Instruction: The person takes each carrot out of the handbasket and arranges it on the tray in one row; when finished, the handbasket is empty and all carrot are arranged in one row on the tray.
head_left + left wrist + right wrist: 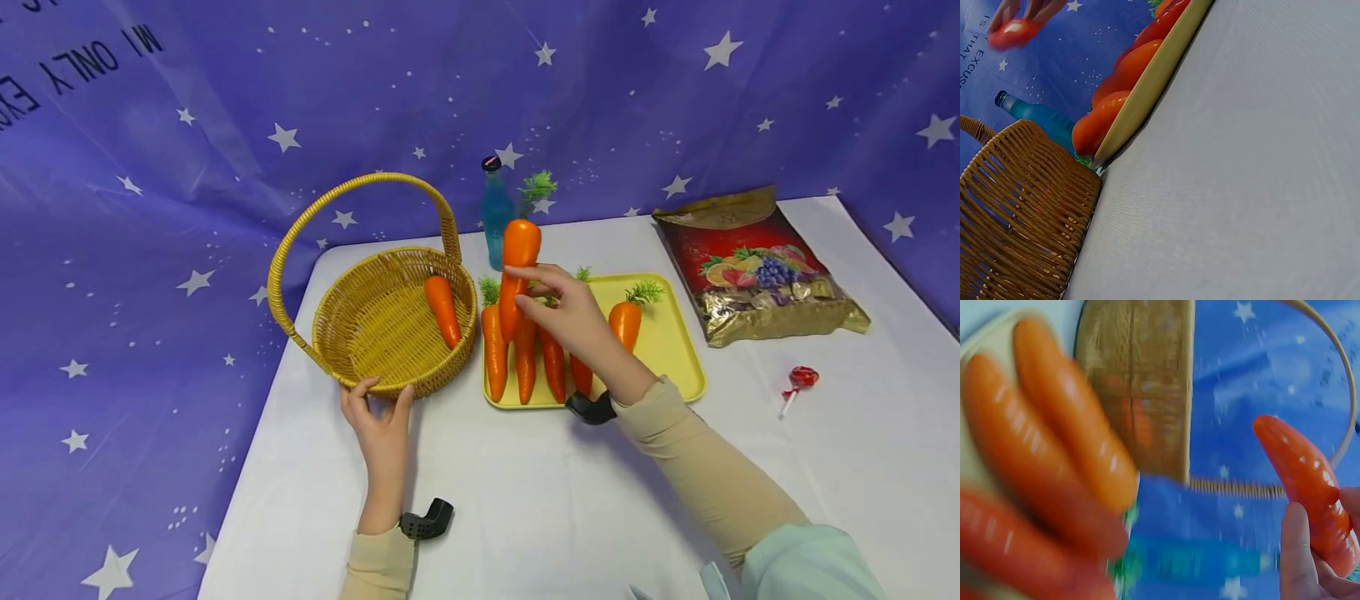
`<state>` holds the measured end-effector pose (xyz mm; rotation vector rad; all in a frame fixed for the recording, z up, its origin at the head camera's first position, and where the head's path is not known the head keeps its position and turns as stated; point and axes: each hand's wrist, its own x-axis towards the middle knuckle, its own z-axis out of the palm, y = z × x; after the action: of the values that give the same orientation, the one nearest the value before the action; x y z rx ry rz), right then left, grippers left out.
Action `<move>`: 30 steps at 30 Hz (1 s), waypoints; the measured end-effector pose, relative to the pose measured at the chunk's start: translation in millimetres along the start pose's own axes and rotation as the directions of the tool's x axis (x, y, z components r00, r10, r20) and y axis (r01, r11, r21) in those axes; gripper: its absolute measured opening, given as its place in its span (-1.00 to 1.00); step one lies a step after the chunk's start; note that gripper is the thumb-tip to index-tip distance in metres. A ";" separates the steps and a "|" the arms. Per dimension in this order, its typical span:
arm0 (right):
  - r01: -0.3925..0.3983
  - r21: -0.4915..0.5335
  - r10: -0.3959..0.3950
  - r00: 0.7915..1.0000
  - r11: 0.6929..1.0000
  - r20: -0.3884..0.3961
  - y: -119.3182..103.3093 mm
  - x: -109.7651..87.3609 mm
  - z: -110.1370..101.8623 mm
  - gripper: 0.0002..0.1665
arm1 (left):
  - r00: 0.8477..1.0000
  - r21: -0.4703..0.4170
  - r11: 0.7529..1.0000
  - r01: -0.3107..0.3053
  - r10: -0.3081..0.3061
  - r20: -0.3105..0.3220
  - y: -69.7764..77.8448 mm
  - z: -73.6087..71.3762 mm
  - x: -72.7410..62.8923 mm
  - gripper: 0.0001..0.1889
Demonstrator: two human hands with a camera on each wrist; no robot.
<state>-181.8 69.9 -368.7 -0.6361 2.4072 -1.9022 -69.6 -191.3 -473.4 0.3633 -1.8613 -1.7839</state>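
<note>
My right hand (566, 312) pinches a carrot (521, 242) between thumb and fingers, raised above the left end of a yellow tray (675, 367). Its green top points up and its tip down. Several more carrots (495, 354) lie side by side on the tray, partly hidden by the hand and forearm. To the left stands a wicker basket (337, 325) with a tall hoop handle, and one carrot (442, 308) lies inside it. At the basket's near rim, my left hand (381, 425) holds on with fingers and thumb. The left wrist view shows the basket's woven side (1029, 206).
A blue bottle (497, 212) with a dark cap stands behind the tray, beside the basket. On the right lie a red and gold candy bag (757, 275) and a red lollipop (802, 379). A purple star-patterned cloth (637, 100) hangs behind the white table (510, 483).
</note>
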 end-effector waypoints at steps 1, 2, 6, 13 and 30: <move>-0.007 -0.010 0.007 1.000 1.000 -0.017 2.3 -3.7 -8.4 -0.56 | 1.000 -0.002 1.000 0.006 -0.006 0.000 0.6 -0.1 -0.3 -0.46; -0.015 -0.019 0.014 0.999 1.000 -0.035 4.7 -7.5 -16.9 -0.56 | 1.000 -0.003 1.000 0.008 -0.008 0.002 1.1 -0.3 -0.6 -0.46; -0.035 -0.042 0.029 0.992 0.999 -0.125 17.1 -23.7 -49.8 -0.55 | 1.000 -0.008 1.000 0.009 -0.009 0.003 2.2 -0.5 -1.1 -0.46; -0.104 -0.027 0.096 0.971 0.994 -0.218 41.9 -56.0 -94.9 -0.53 | 1.000 0.020 1.000 0.008 -0.008 -0.007 -0.1 -0.9 -1.0 -0.45; -0.416 -0.269 0.402 0.909 0.869 -0.109 76.3 -89.8 -129.6 -0.51 | 0.999 -0.004 1.000 -0.012 0.013 0.031 25.5 4.5 -5.7 -0.47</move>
<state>-155.6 232.7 -427.6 -0.0576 2.6049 -1.4313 -63.1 -182.2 -449.4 0.3234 -1.8769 -1.7945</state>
